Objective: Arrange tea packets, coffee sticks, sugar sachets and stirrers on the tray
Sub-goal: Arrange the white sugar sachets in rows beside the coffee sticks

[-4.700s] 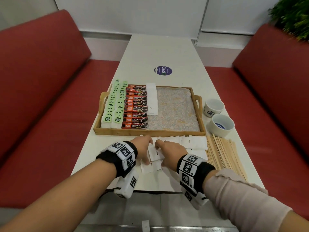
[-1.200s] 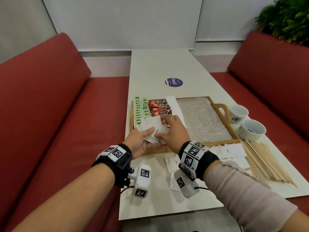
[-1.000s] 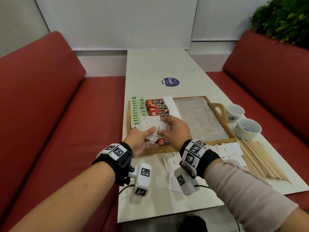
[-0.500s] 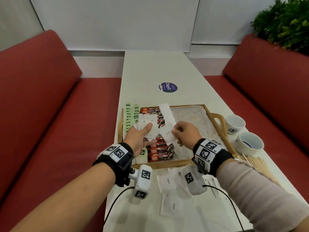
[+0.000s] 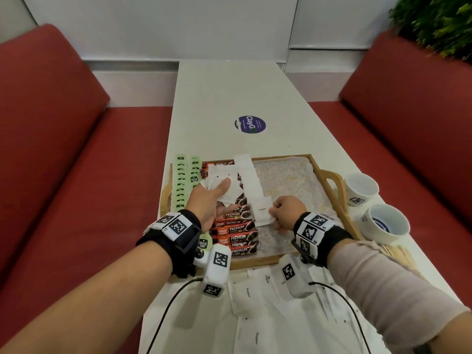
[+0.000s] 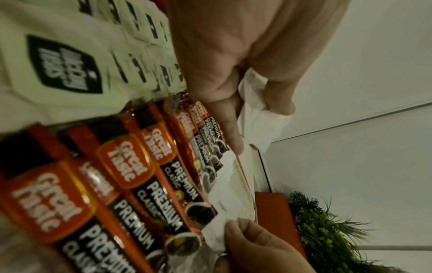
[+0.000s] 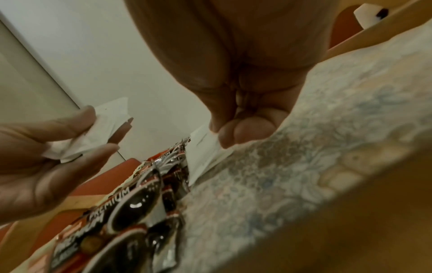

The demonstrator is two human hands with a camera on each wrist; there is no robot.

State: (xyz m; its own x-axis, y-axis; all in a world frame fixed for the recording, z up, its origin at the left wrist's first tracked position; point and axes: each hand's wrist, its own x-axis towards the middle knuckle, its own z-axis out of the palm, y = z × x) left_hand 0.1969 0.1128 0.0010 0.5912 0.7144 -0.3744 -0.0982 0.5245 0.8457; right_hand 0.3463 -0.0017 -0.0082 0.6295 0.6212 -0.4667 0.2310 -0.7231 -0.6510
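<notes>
A wooden tray [image 5: 332, 178] holds green tea packets [image 5: 181, 185] at its left, red-and-black coffee sticks [image 5: 236, 232] beside them, and a column of white sugar sachets [image 5: 249, 178]. Above the coffee sticks my left hand [image 5: 209, 198] holds a fanned bunch of sugar sachets [image 5: 224, 183] under its thumb. Thumb and fingers of my right hand [image 5: 286, 213] pinch one sugar sachet [image 5: 262, 210] at the near end of that column, low over the tray liner. The same pinch shows in the right wrist view on the sachet [image 7: 205, 149]. The left wrist view shows the held sachets [image 6: 259, 112].
More loose sugar sachets [image 5: 251, 295] lie on the white table [image 5: 229, 93] before the tray. Two white cups [image 5: 361, 186] [image 5: 385, 223] stand right of the tray. Wooden stirrers [image 5: 394, 251] peek out behind my right forearm. Red benches flank the table.
Both hands rose from the loose sachets on the table to the tray. My right hand took one sachet from the left hand's bunch and lowered it to the column's near end.
</notes>
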